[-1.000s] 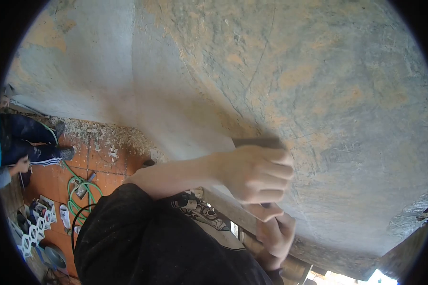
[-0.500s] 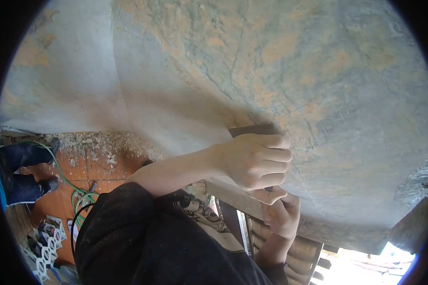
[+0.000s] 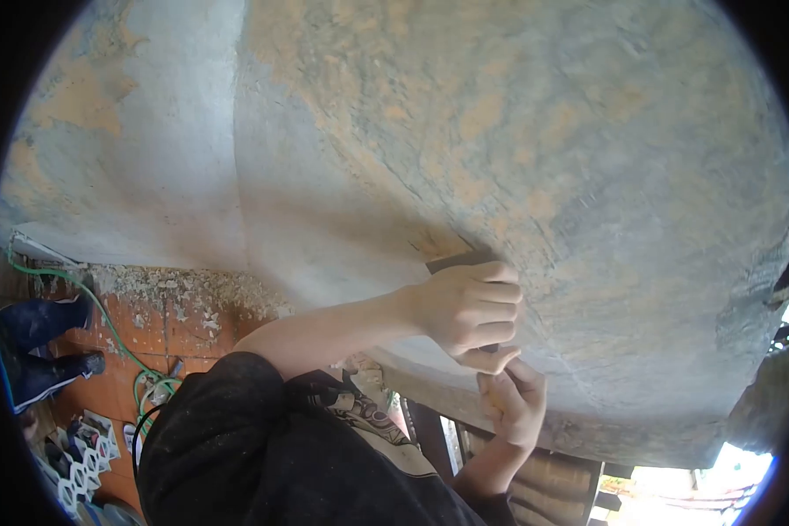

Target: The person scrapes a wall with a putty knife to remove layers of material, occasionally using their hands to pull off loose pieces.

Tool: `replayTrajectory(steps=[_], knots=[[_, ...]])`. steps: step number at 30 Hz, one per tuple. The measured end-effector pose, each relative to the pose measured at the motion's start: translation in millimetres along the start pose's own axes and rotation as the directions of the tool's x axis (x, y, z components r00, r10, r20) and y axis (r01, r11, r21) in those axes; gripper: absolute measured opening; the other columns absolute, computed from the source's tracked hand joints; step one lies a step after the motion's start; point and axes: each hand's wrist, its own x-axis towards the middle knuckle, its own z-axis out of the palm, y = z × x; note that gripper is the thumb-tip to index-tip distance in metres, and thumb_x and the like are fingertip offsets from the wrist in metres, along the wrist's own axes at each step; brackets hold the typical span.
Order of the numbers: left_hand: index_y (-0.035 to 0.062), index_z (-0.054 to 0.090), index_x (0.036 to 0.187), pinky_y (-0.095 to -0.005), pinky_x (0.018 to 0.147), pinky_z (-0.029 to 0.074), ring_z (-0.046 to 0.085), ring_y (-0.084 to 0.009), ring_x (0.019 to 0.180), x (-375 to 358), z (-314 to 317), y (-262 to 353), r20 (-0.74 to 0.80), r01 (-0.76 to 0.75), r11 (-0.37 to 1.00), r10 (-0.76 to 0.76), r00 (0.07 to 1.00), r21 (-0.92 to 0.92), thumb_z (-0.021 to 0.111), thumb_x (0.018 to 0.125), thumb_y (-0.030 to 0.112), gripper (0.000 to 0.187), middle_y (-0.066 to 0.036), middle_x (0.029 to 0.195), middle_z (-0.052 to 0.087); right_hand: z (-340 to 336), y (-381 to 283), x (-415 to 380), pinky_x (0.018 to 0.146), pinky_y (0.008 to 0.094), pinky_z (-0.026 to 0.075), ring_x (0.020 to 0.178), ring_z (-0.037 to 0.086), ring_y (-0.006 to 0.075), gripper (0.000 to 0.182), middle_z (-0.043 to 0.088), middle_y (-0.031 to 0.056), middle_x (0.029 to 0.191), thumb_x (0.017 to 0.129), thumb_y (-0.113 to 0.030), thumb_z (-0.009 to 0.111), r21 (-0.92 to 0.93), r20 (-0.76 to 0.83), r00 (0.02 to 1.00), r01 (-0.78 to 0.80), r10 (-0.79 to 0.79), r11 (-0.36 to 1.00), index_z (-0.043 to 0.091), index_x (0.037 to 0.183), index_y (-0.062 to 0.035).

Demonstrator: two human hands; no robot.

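Note:
The back of my left hand (image 3: 469,307) faces the camera, its fingers wrapped round a dark flat tool (image 3: 458,260). One edge of the tool rests at the surface of a large grey wall (image 3: 605,228) with orange-brown patches. A small dark part of the tool also shows below my left fingers. Just under it, my right hand (image 3: 515,403) is closed, fingers bent at the tool's lower end and close to my left thumb. My fingers hide most of the tool.
At the left, a person's dark-clothed legs (image 3: 39,326) stand on orange floor tiles (image 3: 140,324). Pale flakes (image 3: 184,289) lie along the wall's foot. A green hose (image 3: 101,307) crosses the floor near a white lattice object (image 3: 83,469). Wooden slats (image 3: 552,491) show lower right.
The view has shifted, so the floor and wall sit somewhat lower. Both hands and the tool appear slightly further left, still close together, and the tool's visible edge is tilted more.

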Motion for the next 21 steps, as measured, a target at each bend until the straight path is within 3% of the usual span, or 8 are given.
replayTrajectory(steps=[6, 7, 12, 16, 18, 19, 20, 21], knots=[[0.0084, 0.060, 0.071, -0.0433, 0.097, 0.044, 0.060, -0.0217, 0.093, -46.4, 19.3, 25.4, 0.121, 0.127, 0.988, -0.137, 0.983, 0.088, 0.068, 0.077, 0.027, 0.022, -0.004, 0.087, 0.064, 10.7, 115.7, 0.1, 0.040, 0.0206, 0.026, 0.045, 0.037, 0.0039, 0.023, 0.050, 0.0000, 0.064, 0.098, -0.020, 0.053, 0.466, 0.004, 0.988, -0.140, 0.157, 0.873, 0.059, 0.087, -0.0002], [0.0128, 0.062, 0.091, -0.0546, 0.110, 0.033, 0.055, -0.0262, 0.115, -86.1, 31.0, 32.1, 0.234, 0.205, 0.970, -0.232, 0.944, 0.132, 0.068, 0.079, 0.035, 0.026, -0.007, 0.121, 0.059, 12.8, 132.4, -4.5, 0.041, 0.0207, 0.026, 0.046, 0.038, 0.0038, 0.024, 0.050, -0.0009, 0.063, 0.098, -0.020, 0.053, 0.419, 0.034, 0.975, -0.215, 0.221, 0.882, 0.058, 0.083, -0.0022], [0.0273, 0.056, 0.116, -0.0715, 0.110, 0.017, 0.039, -0.0334, 0.134, -238.7, -1.2, 62.8, 0.405, 0.249, 0.923, -0.356, 0.842, 0.295, 0.070, 0.081, 0.032, 0.038, -0.014, 0.145, 0.036, 25.1, 219.9, -7.5, 0.043, 0.0216, 0.027, 0.048, 0.039, 0.0029, 0.030, 0.047, -0.0045, 0.061, 0.098, -0.024, 0.054, 0.116, 0.293, 0.892, -0.390, 0.343, 0.914, 0.055, 0.074, -0.0060], [0.0213, 0.056, 0.117, -0.0615, 0.117, 0.013, 0.020, -0.0326, 0.146, -286.2, -60.7, 81.6, 0.414, 0.285, 0.822, -0.510, 0.754, 0.493, 0.070, 0.081, 0.031, 0.039, -0.017, 0.156, 0.024, 17.3, 286.0, 19.3, 0.067, 0.0346, 0.048, 0.069, 0.062, 0.0231, 0.035, 0.065, 0.0133, 0.073, 0.094, -0.032, 0.055, -0.422, 0.422, 0.857, -0.104, 0.297, 0.901, 0.063, 0.091, 0.0021], [0.0156, 0.054, 0.122, -0.0611, 0.112, 0.025, 0.027, -0.0330, 0.144, -304.7, -103.4, 106.6, 0.051, 0.558, 0.256, -0.933, 0.356, 0.790, 0.067, 0.084, 0.028, 0.042, -0.020, 0.154, 0.027, 14.8, 285.9, 37.1, 0.085, 0.0435, 0.048, 0.095, 0.065, 0.0379, 0.040, 0.067, 0.0257, 0.097, 0.092, -0.034, 0.054, -0.489, 0.466, 0.840, -0.019, 0.279, 0.872, 0.064, 0.114, -0.0018], [0.0127, 0.051, 0.128, -0.0602, 0.110, 0.028, 0.030, -0.0339, 0.142, -328.1, -124.8, 119.0, -0.131, 0.859, -0.048, -0.991, 0.022, 0.510, 0.065, 0.086, 0.028, 0.046, -0.020, 0.153, 0.030, 12.5, 293.7, 51.3, 0.088, 0.0446, 0.047, 0.101, 0.063, 0.0400, 0.041, 0.065, 0.0268, 0.104, 0.092, -0.033, 0.052, -0.547, 0.531, 0.802, 0.079, 0.273, 0.834, 0.061, 0.121, -0.0061], [0.0098, 0.048, 0.134, -0.0593, 0.107, 0.031, 0.033, -0.0348, 0.141, -361.1, -147.8, 131.8, -0.175, 0.928, -0.356, -0.926, -0.335, 0.107, 0.062, 0.088, 0.027, 0.051, -0.021, 0.152, 0.032, 10.9, 299.3, 66.4, 0.091, 0.0457, 0.047, 0.106, 0.061, 0.0421, 0.043, 0.063, 0.0279, 0.111, 0.092, -0.032, 0.051, -0.589, 0.593, 0.760, 0.185, 0.266, 0.786, 0.059, 0.128, -0.0104], [0.0089, 0.035, 0.147, -0.0611, 0.109, 0.028, 0.029, -0.0365, 0.142, -392.6, -176.7, 153.3, -0.214, 0.744, -0.520, -0.854, -0.475, 0.420, 0.059, 0.090, 0.027, 0.064, -0.022, 0.152, 0.032, 12.7, 301.3, 83.8, 0.091, 0.0470, 0.047, 0.103, 0.060, 0.0433, 0.045, 0.065, 0.0250, 0.111, 0.090, -0.031, 0.050, -0.582, 0.653, 0.707, 0.238, 0.272, 0.778, 0.057, 0.131, -0.0137]])
